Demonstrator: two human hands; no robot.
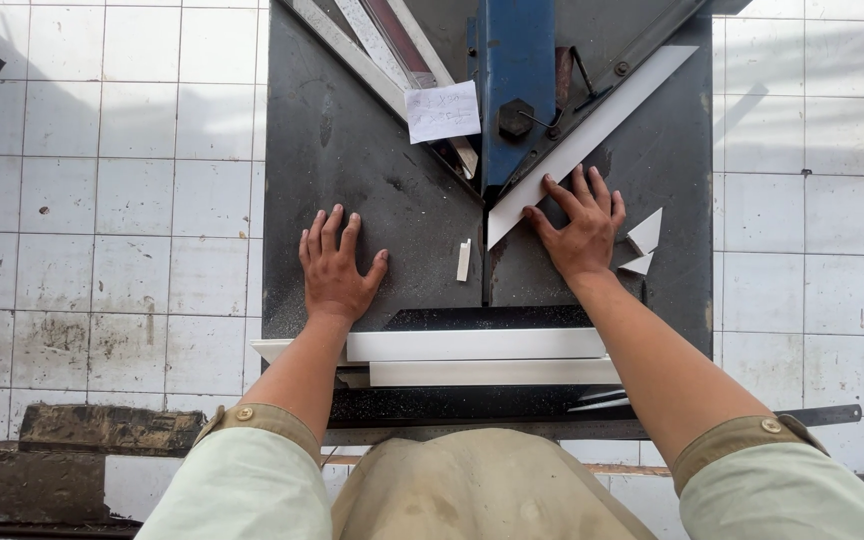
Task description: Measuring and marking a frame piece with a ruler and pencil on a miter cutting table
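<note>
Positioning step: right hand (580,225) flat, pinning white strip (592,125) against blue cutter head (514,85); left hand (337,265) splayed, empty, on cutter table (352,150); strip alignment probably needs holding steady.

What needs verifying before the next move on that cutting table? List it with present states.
1. Right hand pressing the white strip: ok, fingers spread flat on its lower end.
2. Left hand away from the blue cutter head: ok, flat on the bare dark table.
3. Strip seated against the angled fence: cannot tell.
4. Small white offcut near the centre slot: not ok, loose between the hands.
5. Triangular scraps by the right hand: not ok, lying loose.
6. Spare white strips at the near edge: ok, stacked apart.
</note>
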